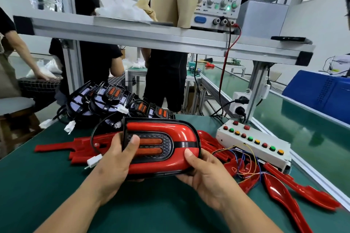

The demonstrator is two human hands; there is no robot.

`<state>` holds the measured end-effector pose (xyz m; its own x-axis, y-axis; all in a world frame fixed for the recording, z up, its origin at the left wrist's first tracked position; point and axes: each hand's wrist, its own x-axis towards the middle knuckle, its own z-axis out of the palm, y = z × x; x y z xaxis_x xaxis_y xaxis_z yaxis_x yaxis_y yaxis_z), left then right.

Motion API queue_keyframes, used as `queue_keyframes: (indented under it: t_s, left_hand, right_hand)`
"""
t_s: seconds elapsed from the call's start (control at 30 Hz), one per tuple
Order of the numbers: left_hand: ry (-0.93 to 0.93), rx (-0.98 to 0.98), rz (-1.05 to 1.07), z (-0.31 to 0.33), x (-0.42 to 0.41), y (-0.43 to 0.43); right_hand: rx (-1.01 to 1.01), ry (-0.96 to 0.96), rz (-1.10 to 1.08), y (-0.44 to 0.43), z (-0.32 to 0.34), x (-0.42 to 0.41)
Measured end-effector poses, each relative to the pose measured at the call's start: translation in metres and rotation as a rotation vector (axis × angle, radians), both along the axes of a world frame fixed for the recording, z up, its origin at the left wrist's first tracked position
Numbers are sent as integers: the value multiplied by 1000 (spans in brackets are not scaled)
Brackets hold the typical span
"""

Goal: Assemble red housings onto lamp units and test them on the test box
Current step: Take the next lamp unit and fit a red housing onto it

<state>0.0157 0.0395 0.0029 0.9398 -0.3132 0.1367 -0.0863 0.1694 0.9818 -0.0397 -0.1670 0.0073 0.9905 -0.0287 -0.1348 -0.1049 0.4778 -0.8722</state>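
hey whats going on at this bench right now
A person holds a lamp unit with its red housing fitted, above the green bench. The left hand grips one end, thumb on the orange lens; the right hand grips the other. Its white connector hangs loose, not joined to the test box on the right. Behind it are piled bare lamp units, and spare red housings lie around.

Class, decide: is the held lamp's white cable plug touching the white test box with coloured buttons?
Apart. Head view: the white plug dangles by the left hand, the whole red lamp unit lying between it and the white test box.
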Motion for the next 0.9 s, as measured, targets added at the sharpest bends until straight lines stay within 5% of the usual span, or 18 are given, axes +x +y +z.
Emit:
queue_keyframes:
  t_s: [0.17,0.9]
  left_hand:
    - [-29,65,-201,-2,2,10]
    - [-171,113,-139,-2,1,2]
  right_hand:
    - [-1,-55,53,-11,3,0]
    - [-69,-149,93,-23,-1,2]
